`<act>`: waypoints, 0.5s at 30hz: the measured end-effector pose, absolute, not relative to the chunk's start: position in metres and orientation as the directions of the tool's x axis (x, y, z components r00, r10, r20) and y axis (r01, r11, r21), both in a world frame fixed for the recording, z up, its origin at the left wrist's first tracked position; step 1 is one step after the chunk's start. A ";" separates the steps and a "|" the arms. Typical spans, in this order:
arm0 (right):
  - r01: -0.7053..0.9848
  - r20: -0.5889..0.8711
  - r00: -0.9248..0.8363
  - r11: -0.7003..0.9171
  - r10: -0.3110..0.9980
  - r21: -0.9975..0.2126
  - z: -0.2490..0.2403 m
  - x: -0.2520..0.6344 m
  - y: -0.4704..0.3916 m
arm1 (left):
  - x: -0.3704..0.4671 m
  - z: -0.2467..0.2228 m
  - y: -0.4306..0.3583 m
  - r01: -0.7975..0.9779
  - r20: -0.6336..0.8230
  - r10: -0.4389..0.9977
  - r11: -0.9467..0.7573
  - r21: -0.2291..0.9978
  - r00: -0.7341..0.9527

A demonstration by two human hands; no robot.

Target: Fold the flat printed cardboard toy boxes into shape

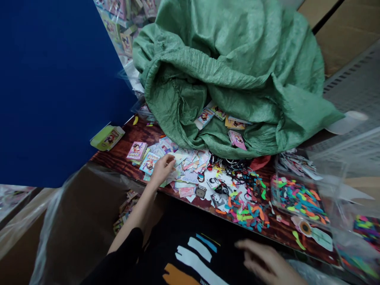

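Observation:
My left hand (pixel 162 171) is over the near edge of a pile of small printed paper slips (pixel 190 176). Its fingers are curled together at the slips, and whatever they pinch is hidden. Beside it on the left lie a small blue printed box (pixel 149 162) and a pink printed box (pixel 137 151). My right hand (pixel 267 259) hangs in front of the table's near edge, somewhat blurred, fingers apart and nothing seen in them. A large green woven sack (pixel 237 75) lies with its mouth towards me, several small printed boxes (pixel 205 117) inside.
Black cords (pixel 234 170) and a heap of bright small pieces (pixel 246 211) cover the table's middle and right. A clear bin (pixel 299 198) holds more pieces. An open green carton (pixel 107 137) stands at the left, beside a blue panel (pixel 62 87). Plastic-lined cardboard (pixel 74 221) sits below.

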State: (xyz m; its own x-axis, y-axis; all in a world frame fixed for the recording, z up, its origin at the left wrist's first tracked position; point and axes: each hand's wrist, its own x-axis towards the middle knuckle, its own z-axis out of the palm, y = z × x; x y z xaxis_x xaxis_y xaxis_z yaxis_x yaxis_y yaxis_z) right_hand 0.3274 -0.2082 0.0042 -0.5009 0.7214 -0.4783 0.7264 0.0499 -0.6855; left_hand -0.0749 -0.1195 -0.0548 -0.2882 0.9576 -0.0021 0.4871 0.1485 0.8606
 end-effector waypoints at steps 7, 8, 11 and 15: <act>0.550 -0.253 -0.688 0.260 0.680 -0.794 0.014 0.244 -0.112 | -0.061 -0.065 -0.108 0.712 0.162 0.947 0.091 0.696 -0.279; 0.519 -0.209 -0.711 0.301 0.672 -0.800 0.016 0.231 -0.101 | -0.060 -0.066 -0.109 0.740 0.180 0.950 0.073 0.668 -0.257; 0.431 -0.102 -0.770 0.396 0.630 -0.811 0.023 0.204 -0.067 | -0.059 -0.065 -0.112 0.755 0.203 0.954 0.035 0.655 -0.221; 0.499 0.131 -0.654 0.554 0.745 -0.666 0.031 0.188 -0.011 | -0.052 -0.042 -0.094 0.689 0.220 0.965 -0.063 0.722 -0.142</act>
